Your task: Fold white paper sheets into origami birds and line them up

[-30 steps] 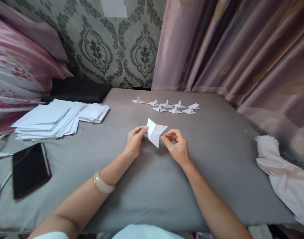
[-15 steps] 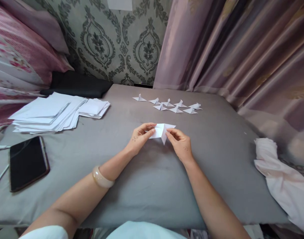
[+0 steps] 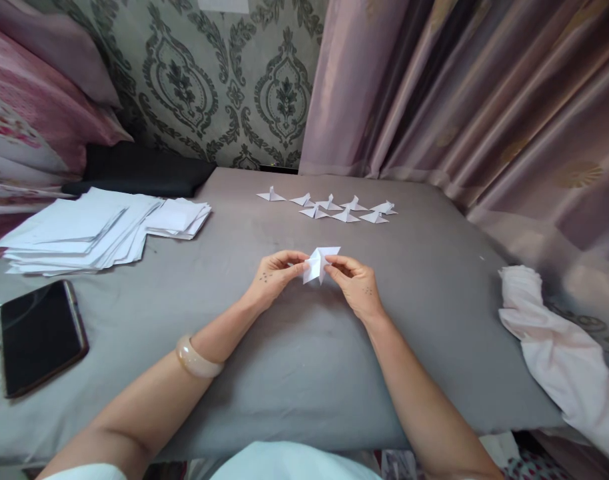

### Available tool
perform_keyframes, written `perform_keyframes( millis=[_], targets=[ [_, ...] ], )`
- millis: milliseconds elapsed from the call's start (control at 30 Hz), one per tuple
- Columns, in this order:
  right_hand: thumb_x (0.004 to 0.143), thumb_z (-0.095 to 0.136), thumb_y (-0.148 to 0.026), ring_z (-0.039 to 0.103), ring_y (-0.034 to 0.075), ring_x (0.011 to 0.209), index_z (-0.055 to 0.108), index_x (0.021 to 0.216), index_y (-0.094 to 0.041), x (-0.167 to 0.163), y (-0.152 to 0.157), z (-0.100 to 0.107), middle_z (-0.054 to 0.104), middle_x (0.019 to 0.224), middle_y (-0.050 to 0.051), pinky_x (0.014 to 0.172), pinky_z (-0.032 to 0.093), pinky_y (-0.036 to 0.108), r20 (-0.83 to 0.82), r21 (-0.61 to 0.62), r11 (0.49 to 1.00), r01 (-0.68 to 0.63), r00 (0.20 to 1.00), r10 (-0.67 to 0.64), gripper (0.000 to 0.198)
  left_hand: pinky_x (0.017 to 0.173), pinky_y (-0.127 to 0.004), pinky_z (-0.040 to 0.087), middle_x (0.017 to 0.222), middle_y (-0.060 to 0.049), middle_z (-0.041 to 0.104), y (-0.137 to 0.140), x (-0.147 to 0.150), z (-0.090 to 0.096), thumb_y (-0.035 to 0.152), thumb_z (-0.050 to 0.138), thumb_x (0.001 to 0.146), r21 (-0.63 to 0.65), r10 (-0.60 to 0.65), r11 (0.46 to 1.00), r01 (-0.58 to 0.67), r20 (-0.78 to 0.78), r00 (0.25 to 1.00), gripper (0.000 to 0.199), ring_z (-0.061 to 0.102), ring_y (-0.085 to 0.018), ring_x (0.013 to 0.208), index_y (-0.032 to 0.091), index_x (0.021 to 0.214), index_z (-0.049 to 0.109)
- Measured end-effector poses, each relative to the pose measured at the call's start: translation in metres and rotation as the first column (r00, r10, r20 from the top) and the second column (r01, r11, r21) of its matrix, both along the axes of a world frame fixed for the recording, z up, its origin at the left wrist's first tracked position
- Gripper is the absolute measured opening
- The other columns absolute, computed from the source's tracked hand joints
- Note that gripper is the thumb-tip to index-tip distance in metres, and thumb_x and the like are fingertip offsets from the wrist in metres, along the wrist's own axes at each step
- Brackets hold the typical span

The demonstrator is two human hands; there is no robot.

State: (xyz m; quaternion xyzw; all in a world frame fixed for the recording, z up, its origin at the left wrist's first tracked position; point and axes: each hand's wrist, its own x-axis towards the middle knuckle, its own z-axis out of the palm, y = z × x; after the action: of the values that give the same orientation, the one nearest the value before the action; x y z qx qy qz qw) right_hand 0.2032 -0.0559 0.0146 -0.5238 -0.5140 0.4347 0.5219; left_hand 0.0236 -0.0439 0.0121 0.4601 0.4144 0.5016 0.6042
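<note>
A small folded white paper [image 3: 315, 264] with pointed corners is held between my two hands above the grey-covered table. My left hand [image 3: 276, 277] pinches its left side between thumb and fingers. On the other side, my right hand [image 3: 355, 283] grips the paper near its centre crease, thumb and fingers closed on it. One flap points up to the right and others point downward. Beyond my hands, several folded paper figures [image 3: 346, 215] stand in two loose rows, each with flat pointed sides and a raised middle.
Stacks of white paper sheets [image 3: 69, 230] lie at the left, beside a smaller paper pile [image 3: 178, 219]. A dark-screened phone [image 3: 42, 339] rests at the near left. Black cloth [image 3: 139, 170] lies at the back left; pale bundled fabric [image 3: 549, 347] is on the right edge.
The paper has been turned and its flaps sit differently, with my hands closer together on it. The whole view has shifted slightly.
</note>
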Motion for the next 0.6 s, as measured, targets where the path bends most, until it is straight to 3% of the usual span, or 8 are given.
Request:
perform_keyframes(
  millis=[200,400,600],
  targets=[
    [0.071,0.072,-0.031,0.064,0.015,0.079,0.074,0.080,-0.022,-0.0033,-0.0010,-0.0003,0.070,0.090,0.003,0.074,0.052,0.029,0.025,0.107,0.994,0.000,1.000,-0.003,0.013,0.067,-0.025,0.044,0.078,-0.002,0.069,-0.0012,0.0005,-0.0004,0.031,0.079,0.066,0.009,0.041,0.999,-0.041,-0.033,0.999,0.019,0.058,-0.011,0.066,0.019,0.080,0.073],
    [0.071,0.072,-0.033,0.063,0.015,0.074,0.073,0.081,-0.021,-0.0036,-0.0017,0.0002,0.072,0.079,0.001,0.073,0.051,0.029,-0.013,0.005,0.999,0.038,0.999,-0.038,0.015,0.066,-0.025,0.042,0.079,-0.001,0.069,0.0000,0.0009,-0.0019,0.031,0.078,0.065,0.056,0.105,0.993,-0.101,-0.071,0.992,0.016,0.055,-0.012,0.067,0.020,0.076,0.074],
    [0.071,0.072,-0.033,0.066,0.016,0.081,0.072,0.090,-0.022,-0.0060,-0.0024,0.0013,0.073,0.086,0.003,0.079,0.053,0.032,-0.021,0.003,1.000,0.017,1.000,-0.017,0.022,0.074,-0.026,0.041,0.081,-0.001,0.070,-0.0014,0.0005,0.0010,0.031,0.075,0.071,0.199,0.220,0.963,-0.182,-0.191,0.957,0.009,0.057,-0.014,0.074,0.023,0.076,0.074]
  ],
)
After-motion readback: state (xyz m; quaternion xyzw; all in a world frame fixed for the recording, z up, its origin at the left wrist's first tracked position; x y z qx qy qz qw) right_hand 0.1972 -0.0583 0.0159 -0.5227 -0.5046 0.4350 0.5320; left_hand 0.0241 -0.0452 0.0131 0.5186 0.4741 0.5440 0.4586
